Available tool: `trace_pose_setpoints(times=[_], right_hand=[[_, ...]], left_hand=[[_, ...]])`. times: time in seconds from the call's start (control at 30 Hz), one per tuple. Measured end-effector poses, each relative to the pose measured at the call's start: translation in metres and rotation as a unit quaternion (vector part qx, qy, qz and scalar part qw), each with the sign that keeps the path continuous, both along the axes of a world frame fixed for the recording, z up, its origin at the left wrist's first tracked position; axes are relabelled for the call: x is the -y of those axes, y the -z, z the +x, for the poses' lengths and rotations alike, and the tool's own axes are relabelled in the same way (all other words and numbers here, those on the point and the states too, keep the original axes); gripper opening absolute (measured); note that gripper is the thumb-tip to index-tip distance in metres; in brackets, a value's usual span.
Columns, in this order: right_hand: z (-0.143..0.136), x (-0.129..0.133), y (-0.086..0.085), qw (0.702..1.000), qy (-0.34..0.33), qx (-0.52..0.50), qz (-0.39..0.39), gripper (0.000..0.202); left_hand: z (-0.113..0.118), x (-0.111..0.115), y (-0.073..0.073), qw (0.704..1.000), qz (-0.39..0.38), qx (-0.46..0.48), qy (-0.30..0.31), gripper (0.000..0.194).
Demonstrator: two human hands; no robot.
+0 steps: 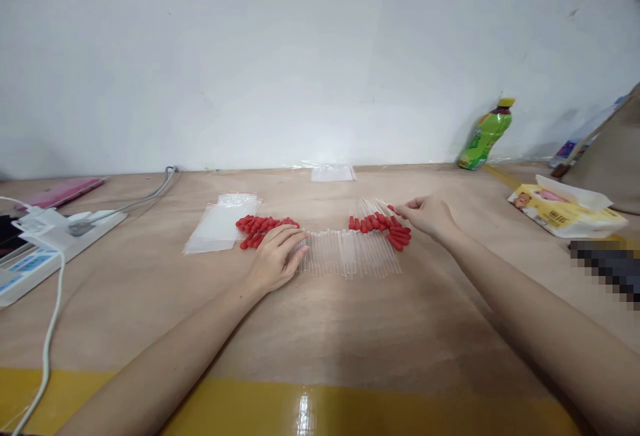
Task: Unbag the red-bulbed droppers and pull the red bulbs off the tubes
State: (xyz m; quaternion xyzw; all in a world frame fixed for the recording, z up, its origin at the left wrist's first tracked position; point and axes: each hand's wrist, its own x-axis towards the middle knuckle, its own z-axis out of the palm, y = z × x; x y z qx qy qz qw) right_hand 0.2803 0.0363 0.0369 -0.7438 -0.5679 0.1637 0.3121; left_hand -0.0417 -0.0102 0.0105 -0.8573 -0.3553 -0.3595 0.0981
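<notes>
A row of clear thin tubes (345, 254) lies side by side in the middle of the table. My left hand (275, 256) rests at the left end of the row, fingers stretched out and partly covering the tubes and a pile of loose red rubber bulbs (257, 225). Behind the row's right end lie several droppers (377, 221), clear tubes capped with red bulbs. My right hand (427, 215) pinches the red bulb of one dropper (391, 209) between thumb and fingers, at the edge of that group.
Clear plastic bags (213, 226) lie left of the bulbs, and another bag (333, 173) lies by the wall. A power strip (30, 263) with cables is at far left. To the right are a green bottle (485, 136), a tissue pack (565, 211) and a dark pixelated object (607, 268).
</notes>
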Motion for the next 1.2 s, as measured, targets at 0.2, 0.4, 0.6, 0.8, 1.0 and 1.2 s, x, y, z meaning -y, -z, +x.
trace_pose_setpoints(times=[0.2, 0.4, 0.6, 0.8, 1.0, 1.2], right_hand=[[-0.024, 0.034, 0.008, 0.961, -0.137, -0.055, 0.234, 0.019], [-0.052, 0.072, 0.039, 0.893, -0.29, 0.03, 0.343, 0.007], [-0.061, 0.08, 0.043, 0.885, -0.326, 0.024, 0.332, 0.004], [-0.061, 0.078, 0.043, 0.895, -0.312, 0.044, 0.316, 0.005], [-0.073, 0.078, 0.04, 0.846, -0.324, 0.183, 0.382, 0.035], [-0.081, 0.08, 0.043, 0.802, -0.355, 0.232, 0.42, 0.01]], left_hand=[[0.001, -0.002, 0.001, 0.999, 0.03, 0.013, -0.011, 0.026], [0.019, 0.012, -0.005, 0.985, 0.14, -0.097, 0.028, 0.034], [0.03, 0.012, 0.002, 0.976, 0.162, -0.128, 0.064, 0.015], [0.032, 0.012, 0.008, 0.98, 0.147, -0.116, 0.067, 0.015], [0.037, 0.017, 0.005, 0.977, 0.155, -0.123, 0.073, 0.014], [0.039, 0.018, 0.005, 0.975, 0.157, -0.122, 0.098, 0.012]])
